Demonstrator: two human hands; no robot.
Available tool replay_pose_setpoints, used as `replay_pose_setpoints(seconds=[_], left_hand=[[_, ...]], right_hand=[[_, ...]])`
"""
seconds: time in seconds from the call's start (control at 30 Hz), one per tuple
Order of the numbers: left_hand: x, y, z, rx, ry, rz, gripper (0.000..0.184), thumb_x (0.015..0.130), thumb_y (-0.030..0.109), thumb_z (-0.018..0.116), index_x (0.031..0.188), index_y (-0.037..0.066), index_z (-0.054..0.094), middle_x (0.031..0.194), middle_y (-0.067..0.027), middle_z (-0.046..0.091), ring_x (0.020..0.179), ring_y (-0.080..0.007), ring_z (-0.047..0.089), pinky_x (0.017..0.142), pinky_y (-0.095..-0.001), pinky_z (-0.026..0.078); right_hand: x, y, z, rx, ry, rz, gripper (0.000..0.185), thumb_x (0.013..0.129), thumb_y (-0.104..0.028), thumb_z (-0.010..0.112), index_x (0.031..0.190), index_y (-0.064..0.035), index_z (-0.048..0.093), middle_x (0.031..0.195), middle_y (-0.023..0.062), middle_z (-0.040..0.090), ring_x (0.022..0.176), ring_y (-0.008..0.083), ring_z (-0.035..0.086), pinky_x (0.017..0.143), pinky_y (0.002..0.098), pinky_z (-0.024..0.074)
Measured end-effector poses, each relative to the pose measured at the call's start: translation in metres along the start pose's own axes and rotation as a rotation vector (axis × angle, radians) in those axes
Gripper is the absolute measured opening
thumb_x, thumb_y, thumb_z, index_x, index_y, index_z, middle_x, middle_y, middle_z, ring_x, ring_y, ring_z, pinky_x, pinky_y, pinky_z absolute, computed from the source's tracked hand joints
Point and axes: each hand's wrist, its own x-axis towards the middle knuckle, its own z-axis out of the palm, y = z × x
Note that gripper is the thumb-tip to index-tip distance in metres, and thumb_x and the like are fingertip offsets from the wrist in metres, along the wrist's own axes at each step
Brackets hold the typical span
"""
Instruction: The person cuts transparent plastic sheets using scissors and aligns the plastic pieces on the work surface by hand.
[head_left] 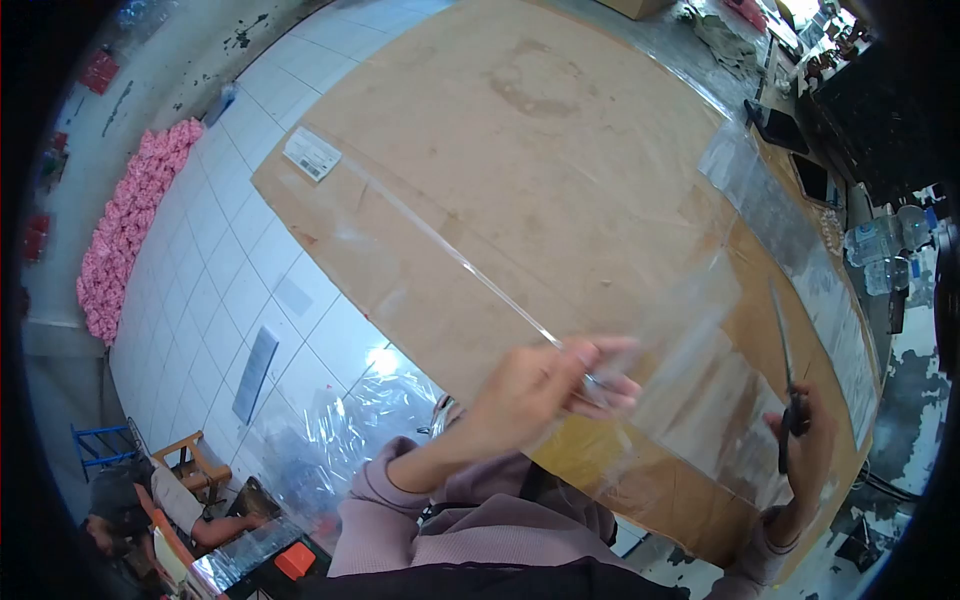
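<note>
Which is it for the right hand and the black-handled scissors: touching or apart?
Touching. The head view shows the right hand gripping the scissors at the handle, blades pointing away from the body.

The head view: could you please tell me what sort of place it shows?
Probably a workshop or packing area, judging by the brown worktable, the scissors in the right hand and the crumpled clear plastic.

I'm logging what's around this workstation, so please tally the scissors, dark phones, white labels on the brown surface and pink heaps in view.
Scissors, held in the right hand: 1
Dark phones: 2
White label on the brown surface: 1
Pink heap: 1
Total: 5
</note>
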Motion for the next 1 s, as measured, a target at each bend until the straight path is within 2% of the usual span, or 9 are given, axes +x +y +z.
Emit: replay_pose_setpoints(seconds=[0.07,0.17,0.33,0.4,0.5,0.53,0.63,0.8,1.0], left_hand=[[-0.003,-0.012,0.014,-0.054,-0.101,-0.028,0.046,0.099,0.029,0.028,0.127,-0.006,0.041,0.104,-0.0187,0.061,0.095,-0.0224,0.062,0.079,-0.0278,0.052],[-0.005,-0.028,0.033,-0.128,-0.21,-0.065,0.043,0.099,0.026,0.027,0.127,-0.005,0.04,0.109,-0.0178,0.06,0.099,-0.0216,0.061,0.082,-0.0278,0.05],[-0.006,-0.049,0.065,-0.247,-0.202,-0.013,0.038,0.1,0.023,0.027,0.114,-0.005,0.047,0.099,-0.012,0.062,0.091,-0.0165,0.062,0.082,-0.0269,0.049],[-0.001,-0.059,0.075,-0.279,-0.254,0.032,0.037,0.1,0.023,0.027,0.11,-0.004,0.049,0.098,-0.0116,0.062,0.091,-0.0154,0.062,0.083,-0.0262,0.048],[0.0,-0.055,0.084,-0.132,-0.348,0.047,0.037,0.1,0.025,0.028,0.107,-0.004,0.05,0.097,-0.0109,0.062,0.087,-0.015,0.062,0.082,-0.0266,0.048],[-0.001,-0.047,0.083,-0.239,-0.429,-0.134,0.041,0.099,0.027,0.03,0.117,-0.007,0.044,0.11,-0.0142,0.057,0.102,-0.0178,0.056,0.091,-0.03,0.042],[-0.004,-0.055,0.095,-0.5,-0.242,0.001,0.04,0.099,0.027,0.029,0.104,-0.005,0.051,0.105,-0.0121,0.055,0.094,-0.0162,0.056,0.09,-0.0297,0.042],[-0.012,-0.064,0.099,-0.314,-0.276,0.078,0.039,0.099,0.028,0.029,0.108,-0.006,0.048,0.1,-0.0109,0.052,0.098,-0.0164,0.05,0.09,-0.0282,0.037],[-0.016,-0.067,0.103,-0.109,-0.271,-0.003,0.03,0.096,0.022,0.04,0.106,-0.004,0.048,0.095,-0.0121,0.055,0.088,-0.0168,0.062,0.071,-0.0243,0.049]], right_hand=[[0.006,0.011,0.014,-0.367,0.225,0.009,0.045,0.069,-0.014,0.074,0.109,-0.0091,0.055,0.071,0.0087,0.057,0.063,0.0258,0.055,0.061,0.0344,0.043],[-0.005,0.01,0.014,-0.249,0.149,0.059,0.048,0.074,-0.008,0.067,0.119,-0.0086,0.05,0.096,0.0147,0.056,0.083,0.0281,0.056,0.073,0.0354,0.0435],[-0.038,-0.043,-0.007,-0.224,-0.184,-0.53,0.078,0.07,-0.025,0.072,0.135,-0.0046,0.033,0.139,0.0291,0.025,0.122,0.046,0.034,0.096,0.045,0.0349],[-0.047,-0.043,0.016,-0.094,-0.218,-0.659,0.091,0.07,-0.034,0.073,0.139,-0.0035,0.021,0.138,0.0356,0.021,0.126,0.0474,0.029,0.098,0.0505,0.0307],[-0.049,-0.031,0.081,0.233,0.256,-0.737,0.088,0.075,-0.017,0.067,0.143,-0.0054,0.013,0.139,0.0321,0.023,0.128,0.0451,0.028,0.102,0.048,0.0265],[-0.049,-0.009,0.101,0.317,0.15,-0.672,0.087,0.075,-0.017,0.068,0.142,-0.0032,0.014,0.137,0.0327,0.025,0.126,0.0453,0.03,0.101,0.0482,0.0279],[-0.058,0.027,0.114,0.363,0.098,-0.576,0.086,0.074,-0.014,0.069,0.139,0.0044,0.017,0.132,0.0334,0.033,0.119,0.045,0.039,0.097,0.0484,0.0325],[-0.033,-0.016,0.094,-0.022,0.49,-0.706,0.074,0.075,-0.015,0.066,0.129,0.017,0.028,0.122,0.0321,0.045,0.105,0.0418,0.051,0.094,0.0471,0.0363],[-0.033,-0.023,0.089,-0.255,0.59,-0.691,0.039,0.08,-0.01,0.054,0.116,0.0063,0.052,0.116,0.0263,0.055,0.079,0.024,0.061,0.066,0.0301,0.0471]])
